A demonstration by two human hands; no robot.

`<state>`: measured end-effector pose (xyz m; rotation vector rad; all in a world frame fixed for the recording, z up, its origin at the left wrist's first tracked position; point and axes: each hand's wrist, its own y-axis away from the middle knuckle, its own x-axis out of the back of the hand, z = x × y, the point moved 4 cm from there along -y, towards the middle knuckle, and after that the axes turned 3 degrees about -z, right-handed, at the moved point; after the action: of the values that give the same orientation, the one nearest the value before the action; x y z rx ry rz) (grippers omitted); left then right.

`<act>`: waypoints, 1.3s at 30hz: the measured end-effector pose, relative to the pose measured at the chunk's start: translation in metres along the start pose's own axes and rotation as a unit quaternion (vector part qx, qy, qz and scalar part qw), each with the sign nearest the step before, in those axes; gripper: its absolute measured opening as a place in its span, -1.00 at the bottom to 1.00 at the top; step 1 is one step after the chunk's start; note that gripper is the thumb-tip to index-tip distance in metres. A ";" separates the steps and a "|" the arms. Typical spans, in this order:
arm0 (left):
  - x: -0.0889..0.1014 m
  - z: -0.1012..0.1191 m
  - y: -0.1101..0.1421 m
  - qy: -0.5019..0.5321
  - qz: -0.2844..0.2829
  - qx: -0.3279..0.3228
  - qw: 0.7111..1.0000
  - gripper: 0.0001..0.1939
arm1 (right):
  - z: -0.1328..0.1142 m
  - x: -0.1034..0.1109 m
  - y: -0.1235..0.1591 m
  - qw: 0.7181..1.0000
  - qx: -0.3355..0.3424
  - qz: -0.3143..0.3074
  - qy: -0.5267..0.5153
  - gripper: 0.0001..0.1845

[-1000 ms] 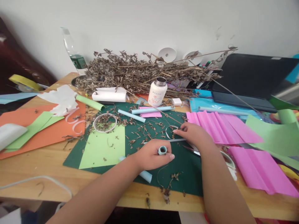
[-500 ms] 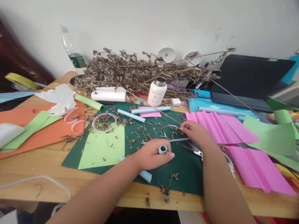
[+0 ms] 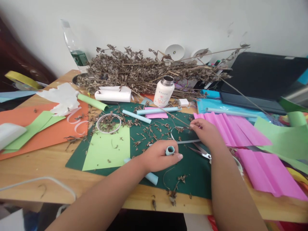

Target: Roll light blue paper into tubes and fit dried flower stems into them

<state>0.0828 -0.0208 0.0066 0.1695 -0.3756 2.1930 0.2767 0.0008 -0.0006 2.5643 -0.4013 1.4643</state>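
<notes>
My left hand (image 3: pixel 160 157) is closed around an upright blue paper tube (image 3: pixel 170 150), whose open end faces up with something dark inside. Above the green mat (image 3: pixel 192 179), my right hand (image 3: pixel 204 131) has its fingertips pinched together at the end of a thin dry stem (image 3: pixel 178 118). What is between those fingertips is too small to make out. Scattered dried leaf bits (image 3: pixel 149 136) lie between the hands and the water bottle. Near my right wrist are scissors (image 3: pixel 202 152), partly hidden, and a pale strip (image 3: pixel 187 141). Another blue tube (image 3: pixel 152 178) lies under my left forearm.
Behind the mat are a bundle of dried plants (image 3: pixel 134 70), a white bottle (image 3: pixel 164 92) without a lid and a laptop (image 3: pixel 267 80). A tape ring (image 3: pixel 109 132) rests partly on light green paper (image 3: pixel 106 147). Pink crepe paper (image 3: pixel 267 170) lies to the right.
The view has shifted slightly, so things appear a little higher and farther right. Both hands keep nearly the same positions, with the left still around the blue tube.
</notes>
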 end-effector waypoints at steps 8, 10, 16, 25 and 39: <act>0.000 -0.001 -0.001 -0.004 0.001 0.000 1.000 -0.80 | 0.001 0.000 0.000 1.000 -0.011 0.008 -0.002 -0.83; 0.000 -0.001 -0.001 -0.007 0.002 0.001 1.000 -0.80 | 0.001 0.001 0.000 1.000 -0.010 0.023 -0.014 -0.83; 0.000 -0.001 0.000 -0.018 0.009 0.007 1.000 -0.80 | 0.000 0.013 0.006 0.992 0.002 0.095 -0.078 -0.84; 0.005 -0.005 0.001 0.069 0.102 0.020 0.992 -0.88 | -0.028 0.010 0.019 0.889 0.069 0.067 -0.447 -0.87; 0.011 -0.011 0.001 0.248 0.201 -0.044 0.947 -0.66 | -0.071 -0.018 0.049 0.801 0.171 -0.066 -0.570 -0.92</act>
<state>0.0755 -0.0089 -0.0010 -0.5481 -0.2328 2.5054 0.1949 -0.0238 0.0203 3.3842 -0.0448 -0.2687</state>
